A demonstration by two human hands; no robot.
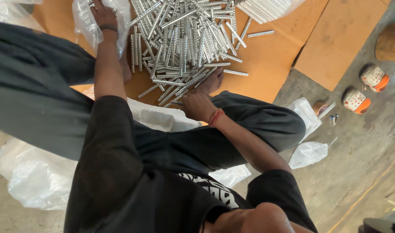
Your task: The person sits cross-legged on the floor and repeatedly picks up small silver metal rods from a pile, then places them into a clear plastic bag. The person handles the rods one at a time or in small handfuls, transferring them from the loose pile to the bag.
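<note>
A large loose pile of perforated silver metal strips point(186, 39) lies on brown cardboard point(271, 60) in front of my crossed legs. My left hand point(103, 15), with a dark band at the wrist, reaches far forward and grips a clear plastic bag point(83, 21) at the pile's left edge. My right hand point(197, 105), with a red thread at the wrist, rests at the near edge of the pile. Its fingers are closed on the ends of a few strips. My bare foot point(211, 82) lies just beyond that hand, touching the pile.
A second bundle of strips in clear plastic point(266, 8) lies at the top. Crumpled plastic bags point(308, 153) and a big plastic sheet point(33, 172) lie on the concrete floor. Two patterned sandals point(365, 88) stand at the right, beyond the cardboard.
</note>
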